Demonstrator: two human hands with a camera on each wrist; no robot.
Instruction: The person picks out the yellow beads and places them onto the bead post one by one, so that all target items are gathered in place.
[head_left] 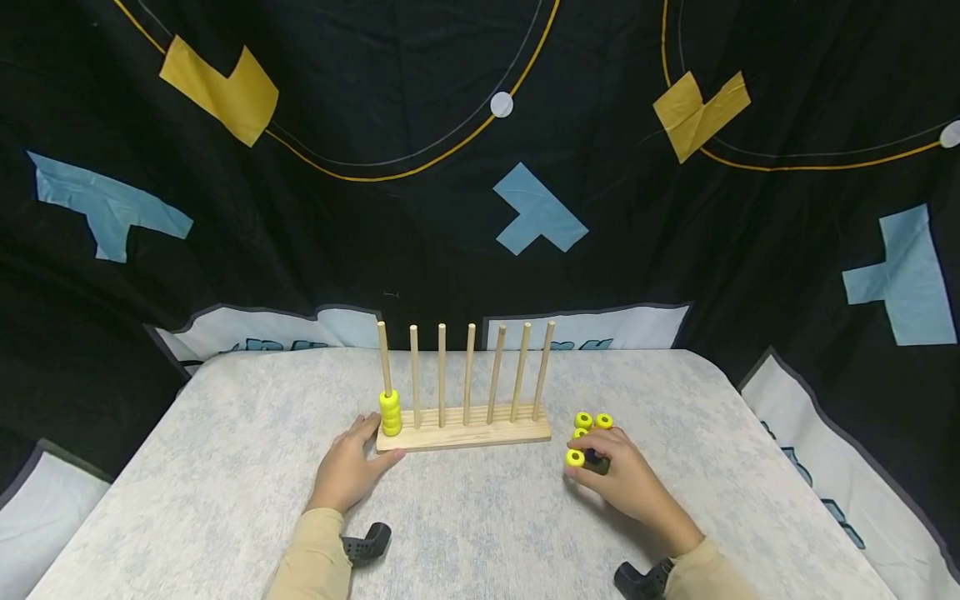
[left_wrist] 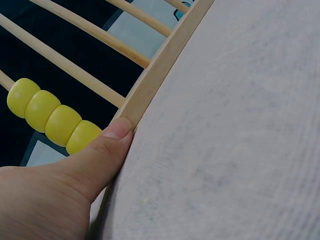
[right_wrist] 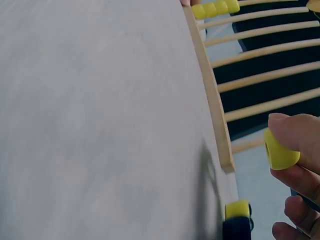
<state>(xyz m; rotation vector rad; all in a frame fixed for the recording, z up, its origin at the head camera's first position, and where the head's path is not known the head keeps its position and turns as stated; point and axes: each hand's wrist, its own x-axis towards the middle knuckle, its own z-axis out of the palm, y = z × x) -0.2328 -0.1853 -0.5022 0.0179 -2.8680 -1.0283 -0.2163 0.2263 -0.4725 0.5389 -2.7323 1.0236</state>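
Observation:
A wooden stand with a row of upright pegs sits mid-table. Several yellow beads are stacked on its leftmost peg; the other pegs are bare. My left hand holds the stand's left end, the thumb pressed on the front edge beside the stack. To the right of the stand, my right hand pinches one yellow bead between thumb and finger, its hole partly showing. Other loose yellow beads lie just beyond that hand, partly hidden by its fingers.
A dark object shows below a yellow bead in the right wrist view; its kind is unclear. The pale table has a dark curtain behind it. Black wrist mounts are on both forearms.

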